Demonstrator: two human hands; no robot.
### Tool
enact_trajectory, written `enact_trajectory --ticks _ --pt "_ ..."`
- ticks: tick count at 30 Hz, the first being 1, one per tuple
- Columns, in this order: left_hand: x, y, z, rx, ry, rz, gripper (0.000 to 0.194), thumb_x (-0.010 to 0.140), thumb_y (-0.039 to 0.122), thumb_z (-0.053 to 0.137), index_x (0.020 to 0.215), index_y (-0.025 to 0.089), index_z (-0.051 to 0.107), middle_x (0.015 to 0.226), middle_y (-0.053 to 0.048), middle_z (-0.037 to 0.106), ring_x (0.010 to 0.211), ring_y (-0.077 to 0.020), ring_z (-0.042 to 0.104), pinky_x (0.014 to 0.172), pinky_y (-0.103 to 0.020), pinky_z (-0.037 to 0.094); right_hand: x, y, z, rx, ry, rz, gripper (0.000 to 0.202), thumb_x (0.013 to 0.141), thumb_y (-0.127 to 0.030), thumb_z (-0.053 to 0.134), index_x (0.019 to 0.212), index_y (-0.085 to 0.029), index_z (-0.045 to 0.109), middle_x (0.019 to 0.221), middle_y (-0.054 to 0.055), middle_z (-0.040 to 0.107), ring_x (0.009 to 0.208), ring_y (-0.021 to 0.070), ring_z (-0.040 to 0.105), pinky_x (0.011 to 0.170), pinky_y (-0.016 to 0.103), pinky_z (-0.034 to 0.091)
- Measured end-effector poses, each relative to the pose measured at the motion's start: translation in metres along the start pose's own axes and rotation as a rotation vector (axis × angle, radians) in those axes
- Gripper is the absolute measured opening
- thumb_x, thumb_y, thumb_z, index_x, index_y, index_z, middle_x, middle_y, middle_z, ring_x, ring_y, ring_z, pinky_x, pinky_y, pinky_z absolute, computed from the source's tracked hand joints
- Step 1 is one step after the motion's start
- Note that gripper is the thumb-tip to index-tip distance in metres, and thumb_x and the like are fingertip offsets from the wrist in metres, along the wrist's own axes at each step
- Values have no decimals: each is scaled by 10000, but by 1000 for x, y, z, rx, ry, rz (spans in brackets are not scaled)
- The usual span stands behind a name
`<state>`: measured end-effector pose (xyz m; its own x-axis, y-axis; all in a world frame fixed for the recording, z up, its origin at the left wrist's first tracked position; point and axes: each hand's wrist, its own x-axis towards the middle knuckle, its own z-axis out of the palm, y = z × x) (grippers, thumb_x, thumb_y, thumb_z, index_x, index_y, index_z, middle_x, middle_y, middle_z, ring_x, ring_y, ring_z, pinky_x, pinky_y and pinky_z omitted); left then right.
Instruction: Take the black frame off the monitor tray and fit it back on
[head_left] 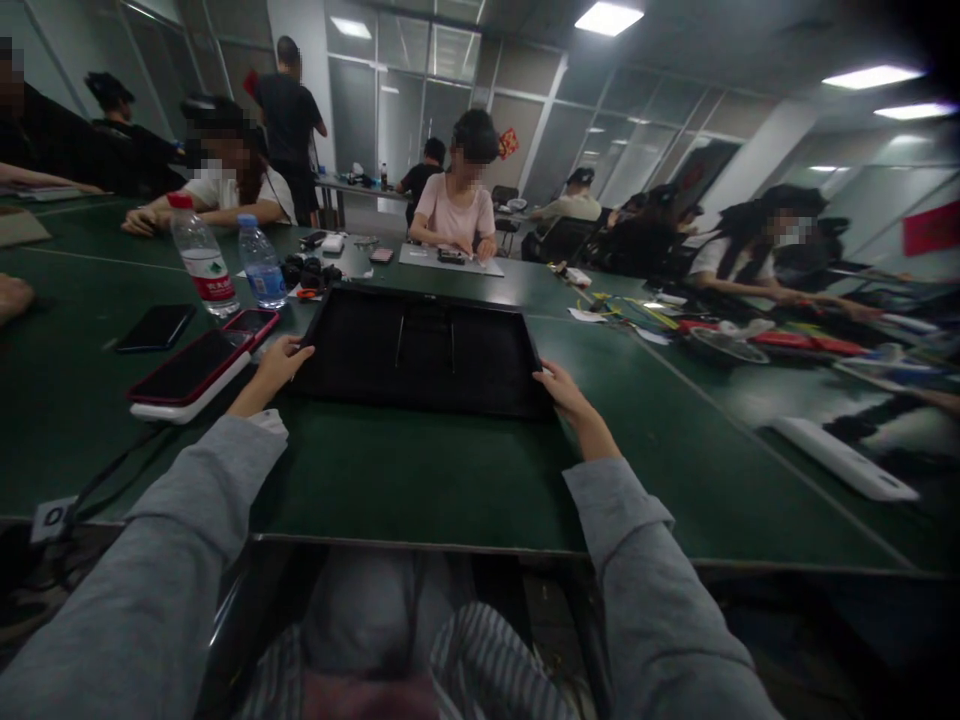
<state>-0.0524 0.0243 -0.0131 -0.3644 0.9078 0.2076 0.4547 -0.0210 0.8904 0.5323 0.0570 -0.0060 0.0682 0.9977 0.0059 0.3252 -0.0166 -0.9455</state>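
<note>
A flat black panel (420, 350), shaped like a monitor lying face down, rests on the green table (420, 480) in front of me. My left hand (276, 365) grips its near left corner. My right hand (564, 392) grips its near right corner. Both my arms are in grey sleeves and reach forward over the table edge.
Left of the panel lie a red-cased phone on a white block (191, 375), a second red phone (251, 322) and a black phone (155, 327). Two water bottles (202, 258) stand behind them. Several people sit around the table; a white bar (844, 458) lies at right.
</note>
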Motion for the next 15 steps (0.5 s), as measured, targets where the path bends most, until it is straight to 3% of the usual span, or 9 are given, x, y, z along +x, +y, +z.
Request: enact_trajectory --ticks 4,9,12,15 --pt "-8 8 -4 -77 -30 -54 336 756 359 812 998 209 634 841 -36 738 846 -251 737 802 -384 601 -9 1 -13 41 -113 -31 670 766 -407 796 1404 -284 633 1165 69 790 1036 291 766 974 491 642" --pt "-14 13 -5 -28 -64 -30 403 753 457 820 1006 206 633 819 -39 735 811 -259 731 765 -379 593 0 6 -5 72 110 -58 756 757 -426 746 1473 -252 575 1122 85 790 1016 303 769 969 536 636" --pt "-12 12 -4 78 -47 -11 400 832 561 737 990 201 662 849 -60 749 882 -279 737 838 -400 595 2 7 1 67 161 -111 813 717 -426 757 1479 -210 577 1155 111 778 1045 318 757 984 565 623" --pt "-10 11 -3 145 14 49 364 943 526 598 1043 187 686 1021 -101 778 1013 -280 737 946 -405 576 1 6 1 94 182 -222 777 712 -428 749 1437 -181 616 1128 122 776 1054 327 749 995 596 610"
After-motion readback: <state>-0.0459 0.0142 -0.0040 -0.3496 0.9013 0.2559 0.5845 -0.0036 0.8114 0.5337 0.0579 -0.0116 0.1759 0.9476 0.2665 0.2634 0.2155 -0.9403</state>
